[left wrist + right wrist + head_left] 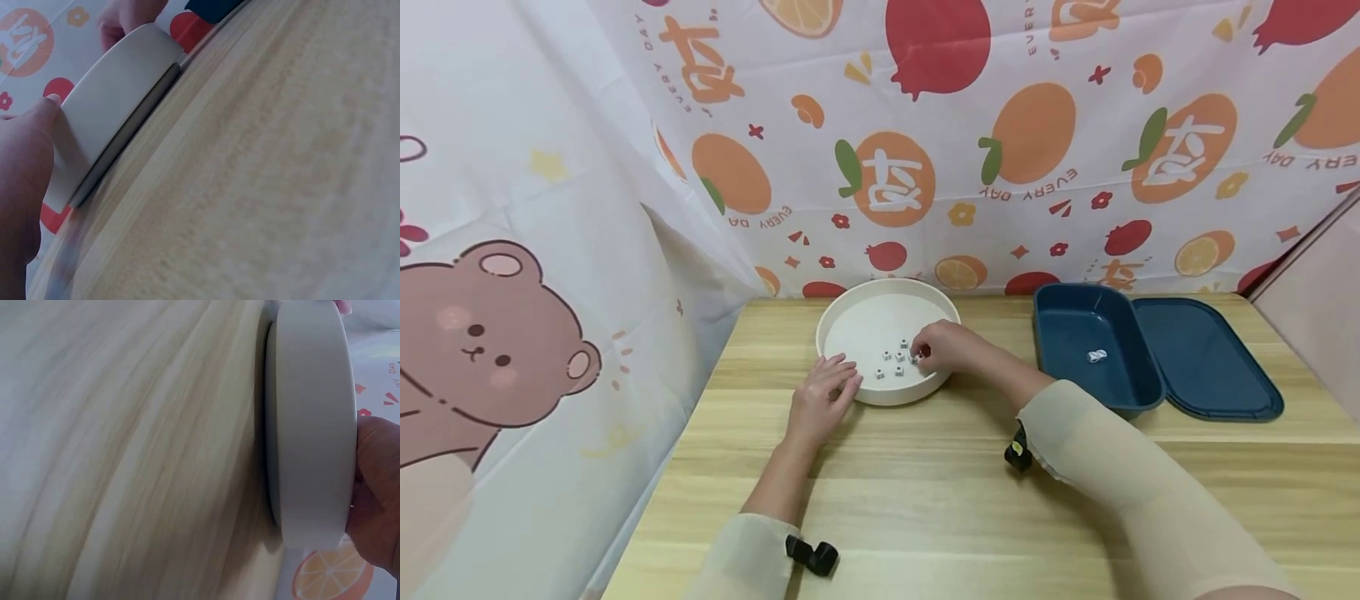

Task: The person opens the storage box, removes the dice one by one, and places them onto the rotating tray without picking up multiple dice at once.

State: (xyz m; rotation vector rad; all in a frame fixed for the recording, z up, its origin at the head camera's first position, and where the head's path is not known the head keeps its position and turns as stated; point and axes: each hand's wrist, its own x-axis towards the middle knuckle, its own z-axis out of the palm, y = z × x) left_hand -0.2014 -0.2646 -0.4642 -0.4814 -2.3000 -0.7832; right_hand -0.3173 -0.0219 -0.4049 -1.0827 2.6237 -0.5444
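Observation:
In the head view, several small white dice (899,357) with dark marks lie in the near right part of a round cream tray (880,304). My right hand (946,346) reaches over the tray's right rim with fingers curled down. Its fingertips pinch at a die (914,359), mostly hidden by the fingers. The left hand (823,396) rests against the near left rim, its fingers extended over the edge. In the left wrist view, the left thumb (47,109) touches the tray's side wall (112,100). The right wrist view shows the right hand (378,487) behind the rim.
To the right stands a deep blue box (1078,321) with a couple of white dice (1097,356) inside. A blue lid (1213,358) lies beside it on the wooden table (925,500). Behind hangs a fruit-patterned cloth (820,175), and a bear-printed cloth (497,350) hangs at the left.

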